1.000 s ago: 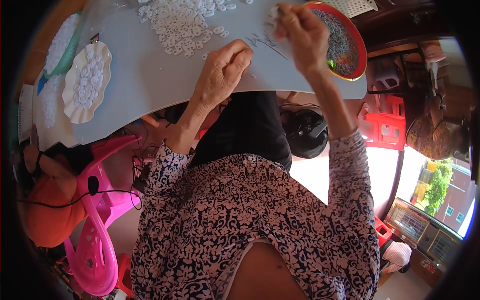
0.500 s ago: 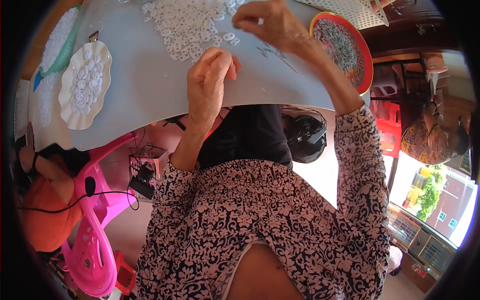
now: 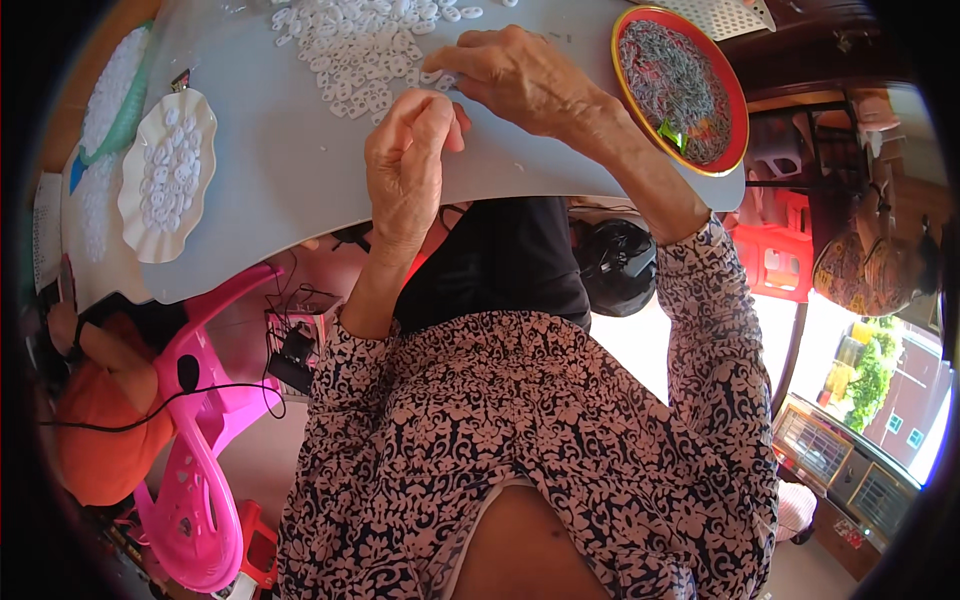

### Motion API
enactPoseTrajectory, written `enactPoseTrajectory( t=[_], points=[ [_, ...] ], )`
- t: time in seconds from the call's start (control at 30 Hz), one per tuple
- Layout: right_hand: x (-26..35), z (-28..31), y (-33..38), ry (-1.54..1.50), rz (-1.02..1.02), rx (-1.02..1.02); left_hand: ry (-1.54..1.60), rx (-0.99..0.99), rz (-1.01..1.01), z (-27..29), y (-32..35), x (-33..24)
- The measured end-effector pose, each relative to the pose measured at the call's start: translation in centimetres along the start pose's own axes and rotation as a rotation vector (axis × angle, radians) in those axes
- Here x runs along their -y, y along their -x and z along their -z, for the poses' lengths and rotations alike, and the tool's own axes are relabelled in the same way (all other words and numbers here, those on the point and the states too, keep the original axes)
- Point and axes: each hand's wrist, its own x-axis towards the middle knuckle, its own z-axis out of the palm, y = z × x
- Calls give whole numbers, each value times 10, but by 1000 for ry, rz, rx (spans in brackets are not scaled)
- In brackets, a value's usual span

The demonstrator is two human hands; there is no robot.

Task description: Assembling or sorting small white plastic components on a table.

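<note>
My left hand (image 3: 408,165) is raised over the near edge of the grey table, its fingers curled closed; whatever they hold is hidden. Close by, to the right, my right hand (image 3: 525,82) reaches left with fingertips pressed together, right by the edge of a pile of small white plastic pieces (image 3: 365,50) with holes in them. A white piece shows just under those fingertips, but I cannot make out whether it is pinched. At the right stands a red bowl with a yellow rim (image 3: 738,120), full of thin grey metal pieces (image 3: 665,70) and one green bit.
On the left lies a cream wavy-edged dish (image 3: 205,190) of white pieces, near a green container (image 3: 130,110) heaped with more. A white perforated basket (image 3: 725,15) stands at the far right. Below are a pink chair (image 3: 190,500), a black bag (image 3: 615,265) and another person's arm (image 3: 110,365).
My right hand has come down and left, from beyond the pile's right edge to beside my left hand. The loose metal pieces on the table are now covered by it. The view has shifted slightly.
</note>
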Motion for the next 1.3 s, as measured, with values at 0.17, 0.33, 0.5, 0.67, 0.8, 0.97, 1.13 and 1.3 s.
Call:
enactPoseTrajectory(
  t=[0.17, 0.33, 0.5, 0.67, 0.8, 0.97, 1.13, 1.3],
  points=[
    [-1, -2, -4, 110, 68, 130, 69, -38, -81, 2, -1, 5],
    [3, -7, -7, 147, 125, 91, 82, -37, -56, 0, -1, 4],
    [2, -5, -13, 115, 108, 128, 50, -46, -56, 1, -2, 4],
    [-1, -9, -14, 156, 142, 90, 53, -50, -100, 4, -5, 6],
    [-8, -15, -15, 146, 113, 0, 0, -73, -115, 9, -8, 6],
    [-5, 9, -2, -445, -174, -6, -351, -123, -80, 9, -12, -10],
    [-4, 12, 4, -690, -321, 108, -373, 39, -89, 16, -19, -6],
    [-4, 7, 16, -951, -420, -26, -186, 57, 10, 12, -20, -4]
  ],
)
